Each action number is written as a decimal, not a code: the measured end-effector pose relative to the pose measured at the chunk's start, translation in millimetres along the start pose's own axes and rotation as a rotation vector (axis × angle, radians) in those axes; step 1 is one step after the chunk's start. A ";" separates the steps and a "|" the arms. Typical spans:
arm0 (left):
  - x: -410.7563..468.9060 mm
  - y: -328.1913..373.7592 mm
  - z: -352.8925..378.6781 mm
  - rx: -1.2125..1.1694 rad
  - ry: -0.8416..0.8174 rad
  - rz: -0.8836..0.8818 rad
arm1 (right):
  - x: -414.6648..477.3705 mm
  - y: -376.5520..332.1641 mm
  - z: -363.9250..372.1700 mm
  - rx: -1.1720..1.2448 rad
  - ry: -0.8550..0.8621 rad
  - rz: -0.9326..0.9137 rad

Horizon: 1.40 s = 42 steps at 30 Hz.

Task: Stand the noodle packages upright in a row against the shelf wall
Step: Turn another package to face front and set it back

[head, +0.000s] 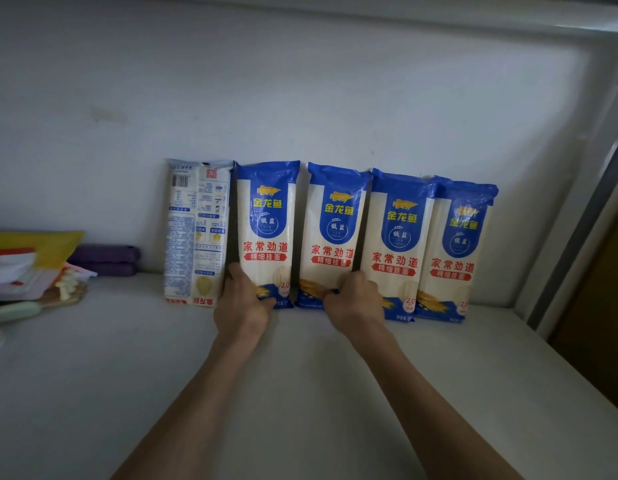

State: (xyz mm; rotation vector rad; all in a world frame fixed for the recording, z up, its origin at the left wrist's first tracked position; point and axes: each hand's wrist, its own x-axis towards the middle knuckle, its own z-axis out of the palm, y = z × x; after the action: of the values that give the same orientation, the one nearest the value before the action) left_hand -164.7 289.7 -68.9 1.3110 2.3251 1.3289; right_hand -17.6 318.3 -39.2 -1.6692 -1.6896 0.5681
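Several blue and white noodle packages stand upright in a row against the white shelf wall (300, 98). The leftmost package (196, 230) shows its printed back and is upside down. My left hand (241, 303) grips the lower left part of the second package (266, 230). My right hand (356, 299) holds the bottom right corner of the third package (332, 233). Two more packages (397, 244) (456, 251) stand to the right, slightly overlapping.
A pile of coloured packets (27, 265) and a purple folded item (106, 259) lie at the left of the shelf (300, 393). A vertical frame post (577, 237) bounds the shelf on the right.
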 end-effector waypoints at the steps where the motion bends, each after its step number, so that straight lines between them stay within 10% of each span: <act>1: 0.1 -1.4 0.8 -0.011 0.003 0.009 | -2.1 0.9 2.5 -0.025 0.026 -0.022; 42: 9.7 -3.0 -3.1 -0.140 0.042 0.055 | -6.5 -4.7 -18.8 -0.149 -0.044 -0.018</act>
State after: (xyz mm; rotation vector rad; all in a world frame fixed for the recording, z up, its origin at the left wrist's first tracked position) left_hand -173.9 294.5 -66.8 1.3248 2.1915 1.5202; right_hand -7.5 308.5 -24.3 -1.7552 -1.8149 0.4839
